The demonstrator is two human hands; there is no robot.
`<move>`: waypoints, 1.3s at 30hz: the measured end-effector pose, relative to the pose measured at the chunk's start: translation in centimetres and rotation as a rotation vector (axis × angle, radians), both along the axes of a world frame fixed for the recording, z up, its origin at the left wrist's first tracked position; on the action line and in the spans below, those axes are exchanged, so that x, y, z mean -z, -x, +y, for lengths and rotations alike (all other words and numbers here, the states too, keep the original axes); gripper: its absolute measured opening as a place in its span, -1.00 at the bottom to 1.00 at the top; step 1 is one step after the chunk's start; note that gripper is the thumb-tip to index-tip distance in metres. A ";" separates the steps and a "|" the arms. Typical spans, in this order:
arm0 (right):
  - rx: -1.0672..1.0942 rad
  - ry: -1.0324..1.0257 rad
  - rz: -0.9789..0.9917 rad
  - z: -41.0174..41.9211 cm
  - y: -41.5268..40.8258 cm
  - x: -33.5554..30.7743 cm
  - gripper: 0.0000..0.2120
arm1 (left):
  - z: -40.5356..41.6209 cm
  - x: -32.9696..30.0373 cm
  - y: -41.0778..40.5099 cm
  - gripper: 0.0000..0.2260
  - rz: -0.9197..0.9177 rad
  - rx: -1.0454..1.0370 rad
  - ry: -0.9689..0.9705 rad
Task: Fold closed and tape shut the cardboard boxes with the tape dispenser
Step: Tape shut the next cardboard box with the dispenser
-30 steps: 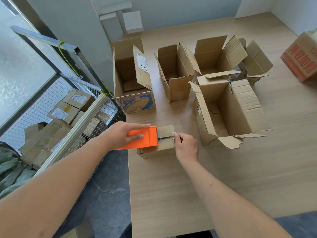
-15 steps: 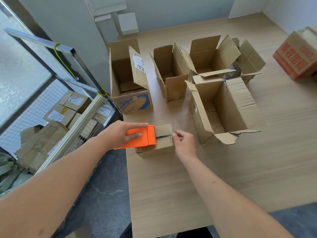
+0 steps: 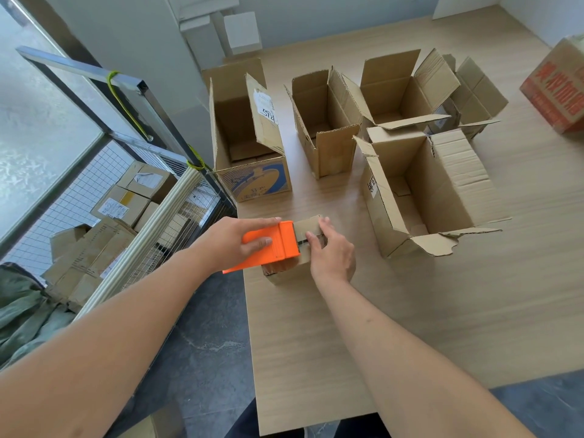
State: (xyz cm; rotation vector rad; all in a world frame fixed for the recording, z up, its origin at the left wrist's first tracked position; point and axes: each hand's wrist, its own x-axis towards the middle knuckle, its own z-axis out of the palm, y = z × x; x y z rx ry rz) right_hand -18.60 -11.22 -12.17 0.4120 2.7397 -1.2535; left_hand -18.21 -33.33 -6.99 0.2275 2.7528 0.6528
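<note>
Our left hand (image 3: 234,240) grips the orange dispenser (image 3: 268,246), fingers curled over its top and thumb along its near side. The dispenser lies on the closed small box (image 3: 284,263) at the table's (image 3: 316,343) left edge, its tail sticking out past that edge. Our right hand (image 3: 331,254) rests on the small box just beside the dispenser's mouth, the thumb pressing down by the tape and the fingers bent over the box's far right edge.

Beyond the hands we count five open boxes standing on the table. The blue-print box (image 3: 249,137) at left has flaps up and shows only its bare floor. The narrow box (image 3: 325,121) next to it looks empty as well. The big box (image 3: 420,191) at right, with a torn front flap, holds nothing we can see. Behind it stand two more open boxes (image 3: 398,86); something grey shows by the rear one, too hidden to name. A red-print box (image 3: 556,86) sits at the far right edge.

Left of the table, a wire cart (image 3: 104,200) holds several closed cartons.
</note>
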 end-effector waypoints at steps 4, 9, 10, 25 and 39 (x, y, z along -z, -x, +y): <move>0.014 0.030 -0.014 -0.7 0.2 0.5 -0.48 | -0.4 -0.1 -0.3 -0.58 -0.066 -0.027 -0.075; 0.082 0.058 -0.084 -1.0 0.7 0.6 -0.50 | -1.2 -0.2 -0.1 -0.56 -0.142 -0.044 -0.141; 0.094 0.068 -0.100 -1.0 0.8 0.5 -0.50 | -1.4 -0.2 -0.1 -0.56 -0.155 -0.042 -0.139; 0.105 0.109 -0.113 -1.1 1.0 -0.2 -0.52 | -6.5 -1.7 -3.7 -0.59 -0.270 -0.082 -0.153; 0.094 0.096 -0.084 -1.0 0.8 0.4 -0.53 | -8.7 0.3 -7.1 -0.60 -0.296 -0.161 -0.165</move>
